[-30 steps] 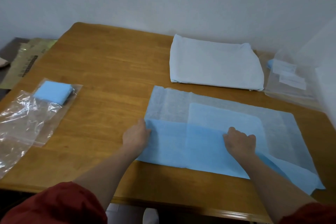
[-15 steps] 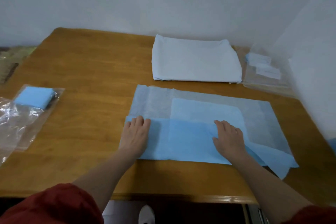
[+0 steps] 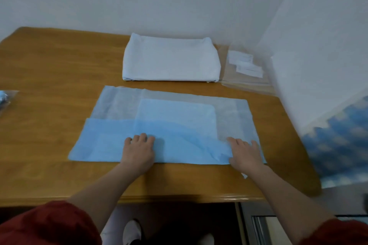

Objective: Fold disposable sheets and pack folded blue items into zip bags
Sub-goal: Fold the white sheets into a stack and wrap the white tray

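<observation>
A blue disposable sheet [image 3: 171,123] lies flat on the wooden table [image 3: 55,69], its near strip folded up over the rest. My left hand [image 3: 138,150] presses flat on that folded strip near its middle. My right hand [image 3: 244,152] presses flat on the strip's right end, fingers spread. At the far left edge, a zip bag with a folded blue item [image 3: 4,97] inside is only partly in view.
A stack of folded white sheets [image 3: 171,60] sits behind the blue sheet. To its right lie clear zip bags with white labels [image 3: 244,67]. A white wall and a blue patterned mat [image 3: 336,139] border the table's right side.
Both hands slid right along the folded strip, the right hand reaching its right end. The view swung right, so the bagged blue item is nearly out of frame.
</observation>
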